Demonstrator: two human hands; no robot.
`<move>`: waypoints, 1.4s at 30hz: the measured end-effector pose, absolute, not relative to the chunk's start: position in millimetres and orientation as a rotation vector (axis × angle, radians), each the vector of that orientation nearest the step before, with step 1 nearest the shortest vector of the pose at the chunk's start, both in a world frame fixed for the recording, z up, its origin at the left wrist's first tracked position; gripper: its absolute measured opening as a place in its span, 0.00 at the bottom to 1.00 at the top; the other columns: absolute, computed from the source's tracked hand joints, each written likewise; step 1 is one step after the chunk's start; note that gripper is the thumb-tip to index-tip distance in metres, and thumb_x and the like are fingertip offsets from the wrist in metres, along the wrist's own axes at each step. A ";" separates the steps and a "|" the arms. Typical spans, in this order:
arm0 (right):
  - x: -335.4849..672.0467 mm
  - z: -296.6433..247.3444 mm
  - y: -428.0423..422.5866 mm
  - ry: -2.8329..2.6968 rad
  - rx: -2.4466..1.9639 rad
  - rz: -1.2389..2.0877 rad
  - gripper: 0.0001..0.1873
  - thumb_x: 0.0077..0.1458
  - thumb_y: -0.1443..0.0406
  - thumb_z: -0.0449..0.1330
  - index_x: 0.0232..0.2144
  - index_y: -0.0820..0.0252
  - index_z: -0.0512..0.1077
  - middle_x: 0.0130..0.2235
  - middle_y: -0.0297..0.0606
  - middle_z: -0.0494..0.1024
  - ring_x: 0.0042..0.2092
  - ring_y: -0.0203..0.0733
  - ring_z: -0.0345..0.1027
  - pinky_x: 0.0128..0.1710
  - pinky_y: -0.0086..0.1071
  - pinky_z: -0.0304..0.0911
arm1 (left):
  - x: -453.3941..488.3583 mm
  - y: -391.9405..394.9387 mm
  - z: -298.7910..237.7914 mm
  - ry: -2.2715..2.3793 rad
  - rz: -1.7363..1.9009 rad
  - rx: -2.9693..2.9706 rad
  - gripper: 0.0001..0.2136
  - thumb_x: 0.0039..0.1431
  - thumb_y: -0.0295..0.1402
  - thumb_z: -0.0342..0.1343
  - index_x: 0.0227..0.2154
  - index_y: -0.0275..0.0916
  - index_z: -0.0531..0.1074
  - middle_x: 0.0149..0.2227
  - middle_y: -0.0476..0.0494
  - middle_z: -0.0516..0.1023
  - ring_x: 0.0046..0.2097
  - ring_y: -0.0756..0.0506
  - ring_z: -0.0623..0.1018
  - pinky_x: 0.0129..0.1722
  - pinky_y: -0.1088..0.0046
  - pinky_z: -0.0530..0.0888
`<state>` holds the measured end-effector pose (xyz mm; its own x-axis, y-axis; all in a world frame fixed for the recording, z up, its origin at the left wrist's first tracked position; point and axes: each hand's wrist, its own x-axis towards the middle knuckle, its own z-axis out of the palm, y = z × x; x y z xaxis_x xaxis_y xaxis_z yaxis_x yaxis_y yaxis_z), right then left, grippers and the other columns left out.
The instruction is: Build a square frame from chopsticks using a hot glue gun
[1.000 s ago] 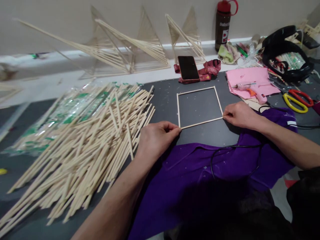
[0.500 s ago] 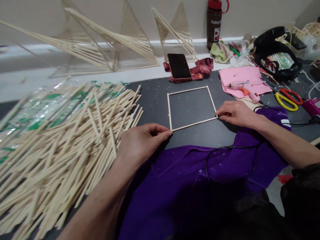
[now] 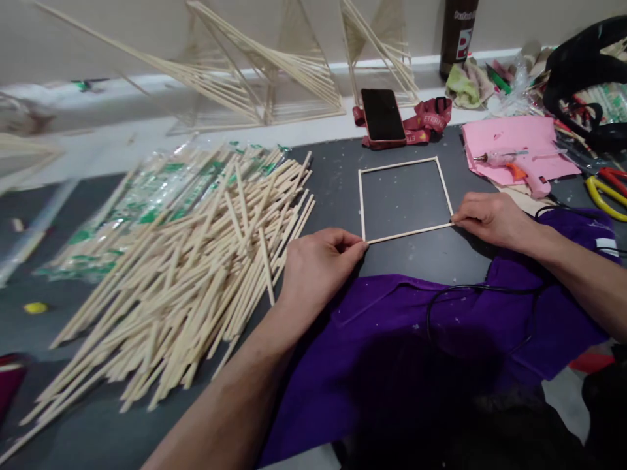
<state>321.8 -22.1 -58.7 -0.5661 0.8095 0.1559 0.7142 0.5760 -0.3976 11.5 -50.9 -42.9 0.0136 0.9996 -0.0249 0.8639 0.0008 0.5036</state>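
A four-sided frame of thin wooden sticks (image 3: 411,234) lies on the dark grey table (image 3: 406,199). My left hand (image 3: 326,258) pinches its near left corner between thumb and fingers. At the near right corner, my right hand (image 3: 482,215) grips the frame with its fingertips. Just left of my left hand spreads a big heap of loose wooden sticks (image 3: 196,274), with clear and green plastic packets (image 3: 171,176) behind it. A pink glue gun (image 3: 529,168) rests on pink sheets (image 3: 514,134) beyond my right hand.
Purple cloth (image 3: 392,339) with a black cable (image 3: 460,287) covers the near edge. A phone (image 3: 383,117) on a red lanyard (image 3: 431,121) lies behind the frame. Stick structures (image 3: 304,65) and a dark bottle (image 3: 456,39) stand at the wall. Scissors (image 3: 605,196) lie far right.
The view has swung left, so everything appears further right, and more of the table's left side shows. Both hands keep their hold on the frame's near corners.
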 end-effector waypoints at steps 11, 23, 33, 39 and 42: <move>318.3 -54.2 -19.1 -2.515 -1.275 0.453 0.12 0.61 0.66 0.55 0.31 0.57 0.78 0.33 0.37 0.77 0.34 0.38 0.70 0.35 0.32 0.59 | 15.2 -53.4 -47.5 1.943 0.495 1.878 0.11 0.57 0.39 0.57 0.29 0.43 0.82 0.30 0.44 0.84 0.34 0.41 0.81 0.36 0.66 0.75; 316.3 -52.4 -19.1 -2.527 -1.277 0.444 0.13 0.61 0.66 0.54 0.30 0.58 0.77 0.33 0.38 0.76 0.34 0.37 0.69 0.35 0.32 0.59 | 16.1 -53.1 -51.7 1.937 0.524 1.941 0.11 0.57 0.39 0.55 0.28 0.44 0.81 0.29 0.44 0.83 0.35 0.41 0.82 0.35 0.66 0.74; 320.7 -59.6 -19.2 -2.351 -1.278 0.482 0.07 0.55 0.68 0.58 0.29 0.59 0.77 0.32 0.37 0.79 0.33 0.37 0.70 0.35 0.31 0.61 | 14.9 -46.8 -46.3 1.951 0.535 1.733 0.13 0.51 0.44 0.58 0.28 0.42 0.82 0.24 0.46 0.81 0.30 0.43 0.79 0.29 0.70 0.72; 320.1 -50.4 -22.5 -2.206 -1.348 0.634 0.07 0.53 0.66 0.58 0.28 0.60 0.76 0.28 0.35 0.78 0.30 0.36 0.69 0.33 0.31 0.61 | 5.6 -42.1 -44.4 1.879 0.535 1.529 0.15 0.50 0.45 0.58 0.31 0.41 0.82 0.23 0.47 0.79 0.24 0.47 0.74 0.25 0.72 0.70; 320.4 -46.5 -23.3 -2.200 -1.403 0.634 0.08 0.53 0.66 0.57 0.28 0.59 0.76 0.27 0.34 0.77 0.29 0.35 0.68 0.33 0.31 0.61 | 0.1 -40.1 -44.6 1.915 0.520 1.560 0.15 0.50 0.45 0.57 0.32 0.41 0.82 0.24 0.47 0.79 0.24 0.47 0.74 0.28 0.70 0.70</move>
